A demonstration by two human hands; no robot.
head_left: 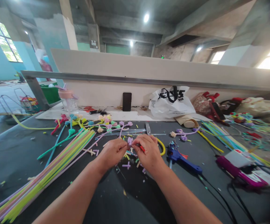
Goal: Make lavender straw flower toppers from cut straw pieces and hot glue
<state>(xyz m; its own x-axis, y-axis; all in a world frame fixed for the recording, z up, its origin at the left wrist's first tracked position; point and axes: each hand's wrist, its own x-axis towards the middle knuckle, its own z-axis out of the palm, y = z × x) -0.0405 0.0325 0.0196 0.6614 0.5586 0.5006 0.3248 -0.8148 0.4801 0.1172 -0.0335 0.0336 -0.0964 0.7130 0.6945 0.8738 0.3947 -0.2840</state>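
Note:
My left hand [113, 152] and my right hand [149, 153] meet at the middle of the table, both with fingers closed in a pinch. Between their fingertips is a small purple fuzzy flower [130, 141], apparently of pipe cleaner. Something red [142, 148] shows at my right fingers; its kind is hidden. A curved yellow length [162, 147] lies just beyond the right hand. Below the fingers are scattered short cut pieces, among them a purple cross [126, 165]. Scissors [148, 128] lie just behind the hands.
A bundle of pipe cleaners [53, 171] lies left, near finished fuzzy flowers [108, 121]. To the right are a blue glue gun [183, 160] with its cord and a magenta object [242, 171]. A phone [127, 101], plastic cup [68, 101] and white bag [171, 104] stand along the back.

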